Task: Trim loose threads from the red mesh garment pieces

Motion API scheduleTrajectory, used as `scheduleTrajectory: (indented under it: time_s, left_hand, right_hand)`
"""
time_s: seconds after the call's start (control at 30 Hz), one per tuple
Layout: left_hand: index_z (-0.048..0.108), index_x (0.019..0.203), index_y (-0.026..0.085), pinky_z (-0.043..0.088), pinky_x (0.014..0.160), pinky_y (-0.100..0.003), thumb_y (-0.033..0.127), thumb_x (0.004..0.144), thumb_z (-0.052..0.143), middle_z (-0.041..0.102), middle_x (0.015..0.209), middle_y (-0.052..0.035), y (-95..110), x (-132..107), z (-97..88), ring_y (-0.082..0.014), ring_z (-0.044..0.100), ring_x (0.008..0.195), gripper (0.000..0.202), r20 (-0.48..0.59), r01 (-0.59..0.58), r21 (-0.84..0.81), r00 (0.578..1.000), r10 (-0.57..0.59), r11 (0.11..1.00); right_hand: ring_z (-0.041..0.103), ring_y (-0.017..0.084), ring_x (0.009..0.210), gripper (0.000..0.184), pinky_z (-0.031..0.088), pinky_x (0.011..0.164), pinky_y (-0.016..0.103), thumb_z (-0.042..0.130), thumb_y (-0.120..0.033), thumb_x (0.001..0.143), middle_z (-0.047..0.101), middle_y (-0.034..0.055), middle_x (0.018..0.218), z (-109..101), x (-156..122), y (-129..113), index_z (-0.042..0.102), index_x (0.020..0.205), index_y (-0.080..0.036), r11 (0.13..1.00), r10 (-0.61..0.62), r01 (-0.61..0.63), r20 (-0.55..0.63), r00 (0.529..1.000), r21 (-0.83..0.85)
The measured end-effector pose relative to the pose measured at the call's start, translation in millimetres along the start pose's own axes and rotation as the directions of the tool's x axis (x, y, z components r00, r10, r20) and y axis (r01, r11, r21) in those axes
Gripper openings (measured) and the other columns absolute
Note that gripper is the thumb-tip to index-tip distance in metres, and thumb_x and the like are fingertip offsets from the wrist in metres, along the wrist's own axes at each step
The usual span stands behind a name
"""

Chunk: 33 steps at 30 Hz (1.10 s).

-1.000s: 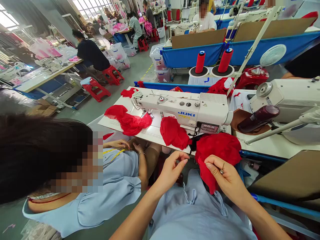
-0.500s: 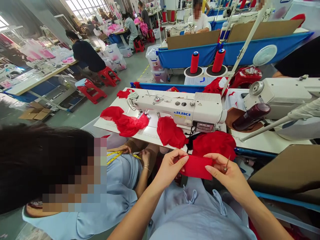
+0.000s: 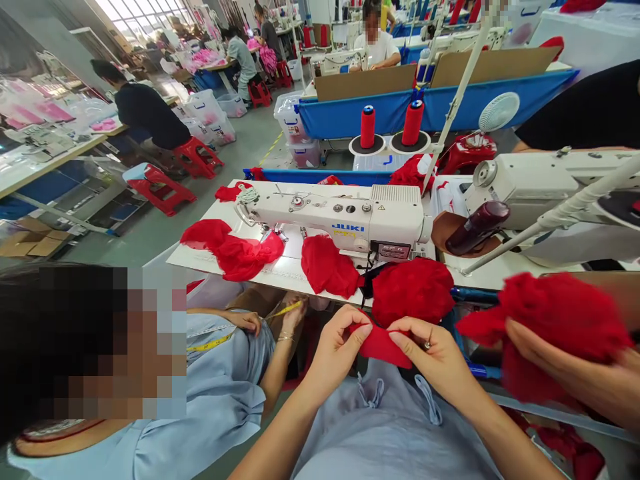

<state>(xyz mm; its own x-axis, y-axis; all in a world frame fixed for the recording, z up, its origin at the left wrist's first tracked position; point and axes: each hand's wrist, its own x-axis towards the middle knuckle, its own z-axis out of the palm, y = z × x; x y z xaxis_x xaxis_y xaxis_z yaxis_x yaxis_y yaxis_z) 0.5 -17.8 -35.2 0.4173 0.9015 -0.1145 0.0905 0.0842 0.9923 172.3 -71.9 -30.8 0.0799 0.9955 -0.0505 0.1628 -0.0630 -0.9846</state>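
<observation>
My left hand (image 3: pixel 340 350) and right hand (image 3: pixel 427 347), close together, pinch a small red cloth (image 3: pixel 382 348) between them, probably to keep it spread, just short of the counter (image 3: pixel 293 275).

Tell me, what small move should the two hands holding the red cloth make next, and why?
Perhaps ease the left hand and right hand slightly apart to straighten the small red cloth: both pinch it with thumb and fingers, close together, and its upper edge dips between them.
</observation>
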Motion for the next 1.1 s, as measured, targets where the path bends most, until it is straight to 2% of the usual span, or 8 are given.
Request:
scheduleTrajectory:
  time_s: [0.1, 0.23, 0.43, 0.53, 0.73, 0.9, 1.0, 1.1]
  left_hand:
    - [0.059, 0.071, 0.017, 0.035, 0.063, -0.024, 0.045, 0.083, 0.063, 0.051, 0.069, 0.0007, -10, -4, -5.7, -0.0135, 0.044, 0.065, 0.031, -0.031, 0.076, -0.030, 0.997, -0.077, 0.997]
    - [0.055, 0.078, 0.017, 0.032, 0.057, -0.022, 0.056, 0.077, 0.066, 0.050, 0.069, 0.0030, -20, -9, -15.1, -0.0107, 0.040, 0.060, 0.040, -0.091, 0.242, -0.188, 0.961, -0.262, 0.952]
    - [0.051, 0.074, 0.018, 0.018, 0.047, -0.020, 0.059, 0.067, 0.074, 0.040, 0.060, 0.0074, -15, -5, -4.7, -0.0062, 0.028, 0.050, 0.047, 0.002, 0.377, -0.339, 0.917, -0.400, 0.862]
    - [0.053, 0.075, 0.018, 0.019, 0.047, -0.019, 0.058, 0.065, 0.076, 0.041, 0.060, 0.0069, -14, 0, 7.6, -0.0060, 0.029, 0.051, 0.048, 0.025, 0.387, -0.393, 0.911, -0.411, 0.834]
    - [0.058, 0.079, 0.016, 0.023, 0.049, -0.020, 0.058, 0.067, 0.074, 0.049, 0.064, 0.0042, -10, 5, 15.7, -0.0067, 0.036, 0.052, 0.047, 0.059, 0.370, -0.369, 0.925, -0.376, 0.852]
    - [0.058, 0.080, 0.016, 0.025, 0.050, -0.020, 0.056, 0.073, 0.071, 0.048, 0.064, 0.0041, -4, 0, 13.5, -0.0070, 0.036, 0.054, 0.043, 0.063, 0.336, -0.332, 0.940, -0.334, 0.882]
    - [0.057, 0.081, 0.016, 0.024, 0.050, -0.021, 0.055, 0.077, 0.067, 0.046, 0.063, 0.0045, -5, -3, 12.3, -0.0069, 0.035, 0.052, 0.041, 0.083, 0.331, -0.330, 0.943, -0.322, 0.884]
    - [0.057, 0.081, 0.016, 0.026, 0.051, -0.021, 0.054, 0.080, 0.065, 0.046, 0.065, 0.0044, -5, -3, 11.4, -0.0073, 0.036, 0.054, 0.039, 0.088, 0.315, -0.326, 0.949, -0.303, 0.891]
  right_hand:
    - [0.055, 0.015, 0.057, 0.028, 0.043, 0.054, 0.025, 0.057, -0.038, 0.089, 0.062, 0.0013, 0.063, 2, -7, 7, 0.067, 0.071, -0.020, 0.984, -0.092, 0.100, 0.059, 0.994, -0.147]
    - [0.059, 0.016, 0.063, 0.019, 0.045, 0.059, 0.026, 0.053, -0.032, 0.093, 0.067, 0.0024, 0.075, -6, -21, 25, 0.068, 0.085, -0.022, 0.964, -0.084, 0.117, 0.141, 0.986, -0.239]
    - [0.059, 0.018, 0.059, 0.021, 0.047, 0.056, 0.027, 0.053, -0.037, 0.091, 0.065, 0.0021, 0.067, -21, -27, 40, 0.067, 0.085, -0.023, 0.962, -0.046, 0.016, -0.106, 0.993, -0.273]
    - [0.062, 0.020, 0.064, 0.022, 0.049, 0.060, 0.028, 0.052, -0.038, 0.090, 0.066, 0.0033, 0.069, -21, -22, 42, 0.067, 0.087, -0.022, 0.956, -0.051, -0.001, -0.167, 0.985, -0.294]
    - [0.062, 0.019, 0.066, 0.019, 0.049, 0.063, 0.027, 0.054, -0.035, 0.090, 0.069, 0.0037, 0.077, -15, -20, 32, 0.068, 0.090, -0.023, 0.967, -0.066, 0.040, -0.098, 0.993, -0.251]
    - [0.061, 0.019, 0.076, 0.021, 0.048, 0.068, 0.027, 0.058, -0.040, 0.087, 0.067, 0.0050, 0.086, -12, -9, 18, 0.069, 0.091, -0.022, 0.995, -0.001, -0.030, -0.302, 0.953, -0.099]
    - [0.060, 0.018, 0.074, 0.022, 0.048, 0.063, 0.027, 0.063, -0.042, 0.083, 0.066, 0.0059, 0.091, -7, -3, 14, 0.069, 0.089, -0.022, 1.000, 0.028, -0.030, -0.218, 0.975, -0.002]
    - [0.055, 0.016, 0.061, 0.024, 0.044, 0.053, 0.025, 0.069, -0.044, 0.078, 0.063, 0.0029, 0.076, -2, 0, 12, 0.067, 0.082, -0.021, 0.993, 0.096, -0.083, -0.175, 0.980, 0.080]
